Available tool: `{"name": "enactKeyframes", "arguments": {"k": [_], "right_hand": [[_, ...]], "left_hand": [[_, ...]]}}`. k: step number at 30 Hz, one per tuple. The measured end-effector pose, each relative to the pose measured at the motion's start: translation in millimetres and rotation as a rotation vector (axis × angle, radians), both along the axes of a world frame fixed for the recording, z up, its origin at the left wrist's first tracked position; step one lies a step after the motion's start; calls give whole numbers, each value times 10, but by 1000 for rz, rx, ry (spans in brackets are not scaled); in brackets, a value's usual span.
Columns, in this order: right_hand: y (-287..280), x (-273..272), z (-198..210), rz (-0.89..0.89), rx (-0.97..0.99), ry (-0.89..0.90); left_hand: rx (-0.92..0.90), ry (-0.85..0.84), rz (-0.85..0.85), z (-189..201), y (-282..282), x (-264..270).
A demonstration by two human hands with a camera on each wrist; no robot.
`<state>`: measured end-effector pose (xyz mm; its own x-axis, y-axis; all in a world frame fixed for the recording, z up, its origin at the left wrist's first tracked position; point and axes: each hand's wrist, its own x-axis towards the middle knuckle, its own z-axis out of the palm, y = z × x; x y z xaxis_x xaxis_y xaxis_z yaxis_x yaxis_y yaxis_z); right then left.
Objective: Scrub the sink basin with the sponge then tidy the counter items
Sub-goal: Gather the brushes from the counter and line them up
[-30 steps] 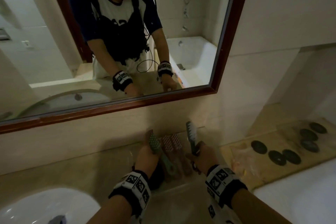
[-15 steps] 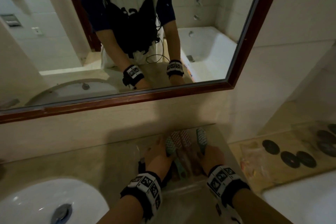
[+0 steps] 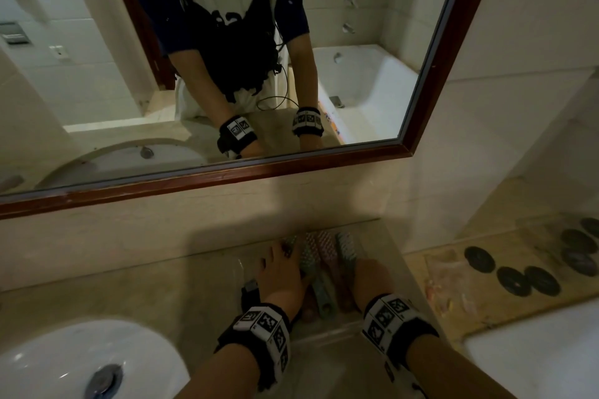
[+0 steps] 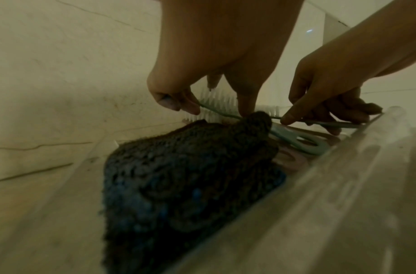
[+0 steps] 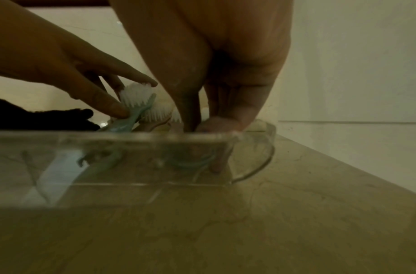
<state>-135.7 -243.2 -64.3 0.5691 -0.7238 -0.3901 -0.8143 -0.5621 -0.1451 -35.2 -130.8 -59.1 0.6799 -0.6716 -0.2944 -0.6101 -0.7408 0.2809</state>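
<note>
A clear plastic tray (image 3: 327, 330) (image 5: 131, 144) stands on the counter to the right of the white sink basin (image 3: 64, 356). Several green and pink brushes (image 3: 324, 253) lie side by side in it. At its left end lies a dark sponge (image 4: 190, 176) (image 3: 249, 288). My left hand (image 3: 282, 253) (image 4: 209, 107) pinches the head of the leftmost teal brush (image 5: 136, 109), which is tilted on its edge. My right hand (image 3: 366, 272) (image 5: 211, 120) reaches down into the tray's right end, fingers curled on the handle of the rightmost teal brush (image 3: 346, 246).
A wood-framed mirror (image 3: 324, 165) hangs on the tiled wall right behind the tray. To the right, a lower wooden board (image 3: 453, 295) carries several black discs (image 3: 512, 278). A white tub edge (image 3: 534, 366) fills the lower right. The sink drain (image 3: 103, 379) is at the lower left.
My right hand has brought the brush it held upright down into the tray beside the others. My left hand has stayed on the leftmost brush. The head view has tilted down.
</note>
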Motion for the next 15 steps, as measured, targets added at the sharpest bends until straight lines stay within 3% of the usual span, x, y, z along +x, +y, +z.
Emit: {"name": "enactKeyframes", "arguments": {"k": [11,15], "right_hand": [[162,-81,455,36,-160,-57],[390,-71,741,62,-140,-112]], "left_hand": [[-321,-53,127,311,352,81],[-321,-45,167,452,645,94]]}}
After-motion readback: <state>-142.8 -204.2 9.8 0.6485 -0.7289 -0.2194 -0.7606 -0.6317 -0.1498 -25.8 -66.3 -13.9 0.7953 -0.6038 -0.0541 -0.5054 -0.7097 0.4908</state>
